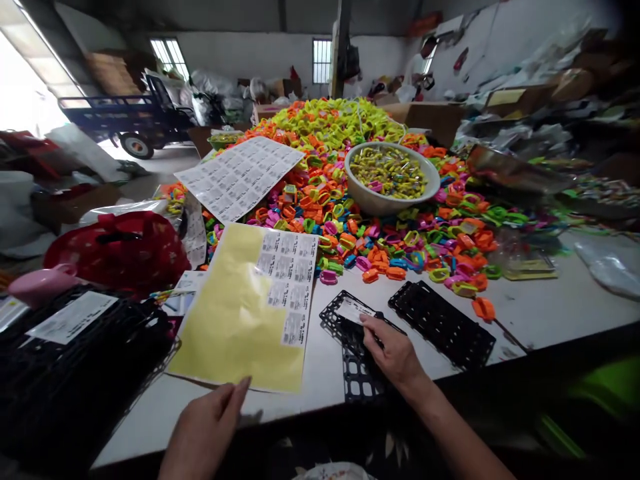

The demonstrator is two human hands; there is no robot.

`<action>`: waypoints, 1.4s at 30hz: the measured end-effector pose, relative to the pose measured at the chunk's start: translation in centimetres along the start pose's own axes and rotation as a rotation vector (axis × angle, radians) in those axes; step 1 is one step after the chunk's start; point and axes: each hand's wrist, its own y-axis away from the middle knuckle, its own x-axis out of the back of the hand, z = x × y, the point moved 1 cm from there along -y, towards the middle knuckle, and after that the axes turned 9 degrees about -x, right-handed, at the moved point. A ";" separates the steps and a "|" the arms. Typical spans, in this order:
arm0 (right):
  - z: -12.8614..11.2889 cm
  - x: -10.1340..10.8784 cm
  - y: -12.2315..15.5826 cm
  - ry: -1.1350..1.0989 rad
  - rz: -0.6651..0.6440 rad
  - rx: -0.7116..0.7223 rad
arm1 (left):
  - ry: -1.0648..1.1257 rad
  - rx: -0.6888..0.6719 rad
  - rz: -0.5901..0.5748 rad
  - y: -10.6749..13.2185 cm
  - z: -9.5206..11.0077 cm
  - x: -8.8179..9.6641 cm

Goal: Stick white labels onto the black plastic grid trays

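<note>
My right hand (393, 350) lies on a black plastic grid tray (356, 373) at the table's near edge, its fingers pressing flat a white label (354, 309) stuck to the tray. My left hand (210, 423) hovers low at the near edge, fingers loosely together, its tips just under the bottom edge of a yellow backing sheet (235, 313). That sheet still carries a block of white labels (290, 283) on its right side. Nothing shows inside the left hand.
A second black grid tray (443, 323) lies to the right. A huge heap of coloured plastic clips (380, 213) covers the table behind, with a white bowl (393, 200) of small parts, a full label sheet (240, 177), a red bag (120, 250) and stacked black trays (75, 373) at left.
</note>
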 end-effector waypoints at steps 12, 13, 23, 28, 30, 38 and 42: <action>1.2 -2.1 -0.9 -0.095 -0.044 -0.046 | 0.007 -0.772 0.108 -5.4 11.1 -11.0; 1.3 -2.2 -0.9 -0.097 -0.049 -0.046 | -0.005 -0.783 0.115 -5.8 11.4 -11.6; 1.8 -2.6 -0.7 -0.015 -0.029 0.026 | -0.169 -0.781 0.021 -8.3 13.1 -14.4; 1.9 -2.8 -0.2 0.104 -0.034 0.094 | -0.214 -0.743 -0.078 -9.5 13.9 -14.9; 1.7 -2.8 -0.2 0.161 -0.056 0.088 | -0.232 -0.742 -0.082 -9.7 14.0 -15.1; 2.2 -2.4 -0.1 0.229 0.115 -0.086 | -0.256 -0.790 0.005 -10.6 15.0 -14.9; 2.8 -3.1 0.1 0.205 0.087 -0.095 | -0.257 -0.826 0.008 -12.1 16.0 -15.7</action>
